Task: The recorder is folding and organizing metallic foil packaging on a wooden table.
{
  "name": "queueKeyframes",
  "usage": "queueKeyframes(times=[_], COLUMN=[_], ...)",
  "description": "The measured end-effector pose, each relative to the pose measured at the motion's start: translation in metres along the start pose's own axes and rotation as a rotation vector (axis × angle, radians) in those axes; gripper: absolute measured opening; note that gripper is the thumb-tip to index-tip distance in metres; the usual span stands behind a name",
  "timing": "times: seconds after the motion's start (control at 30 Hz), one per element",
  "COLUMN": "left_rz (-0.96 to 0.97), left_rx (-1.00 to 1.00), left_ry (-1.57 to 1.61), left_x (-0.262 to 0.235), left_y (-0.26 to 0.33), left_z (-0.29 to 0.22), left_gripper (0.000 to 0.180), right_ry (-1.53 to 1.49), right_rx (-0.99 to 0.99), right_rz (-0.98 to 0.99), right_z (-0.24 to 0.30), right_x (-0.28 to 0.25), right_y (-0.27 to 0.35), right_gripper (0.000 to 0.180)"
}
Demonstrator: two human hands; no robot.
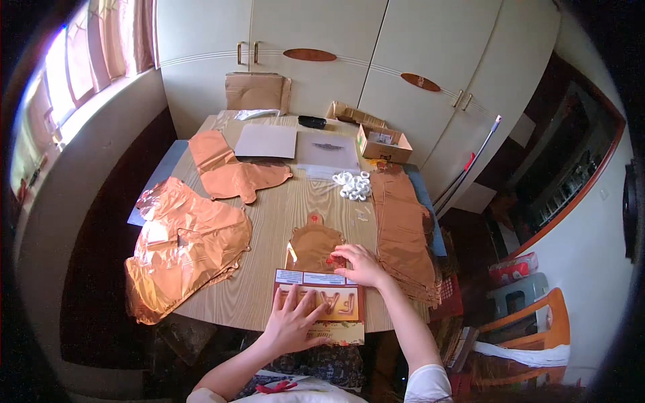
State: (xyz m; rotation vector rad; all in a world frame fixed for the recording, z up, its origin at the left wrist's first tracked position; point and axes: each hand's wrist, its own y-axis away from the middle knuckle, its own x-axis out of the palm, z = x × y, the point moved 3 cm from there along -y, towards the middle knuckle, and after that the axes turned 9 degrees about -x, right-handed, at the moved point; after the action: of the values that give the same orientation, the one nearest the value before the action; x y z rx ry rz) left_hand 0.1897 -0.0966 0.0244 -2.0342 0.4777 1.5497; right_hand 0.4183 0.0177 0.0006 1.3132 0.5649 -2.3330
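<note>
My left hand lies flat, fingers spread, on a flat printed package at the table's near edge. My right hand rests its fingertips on the package's top edge, just below a folded copper foil balloon. A label strip runs along the package's far edge. Neither hand grips anything.
On the wooden table: copper foil balloons at left, more behind, a stack at right, white rings, grey sheets, a cardboard box. White cupboards stand behind; an orange chair at right.
</note>
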Motion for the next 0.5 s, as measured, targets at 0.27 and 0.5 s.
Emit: queueKeyframes(times=[0.27,0.5], left_rz=[0.047,0.075], left_rx=[-0.001,-0.012], left_ry=[-0.028,-0.057], left_x=[0.000,-0.002], left_y=[-0.003,-0.002], left_z=[-0.003,-0.003], left_gripper=[0.078,0.078], right_ry=[-0.304,-0.435], right_rx=[0.189,0.402], right_rz=[-0.169,-0.160], right_z=[-0.012,-0.016], right_x=[-0.002,-0.009], right_y=[-0.024,-0.050], right_gripper=[0.071,0.083])
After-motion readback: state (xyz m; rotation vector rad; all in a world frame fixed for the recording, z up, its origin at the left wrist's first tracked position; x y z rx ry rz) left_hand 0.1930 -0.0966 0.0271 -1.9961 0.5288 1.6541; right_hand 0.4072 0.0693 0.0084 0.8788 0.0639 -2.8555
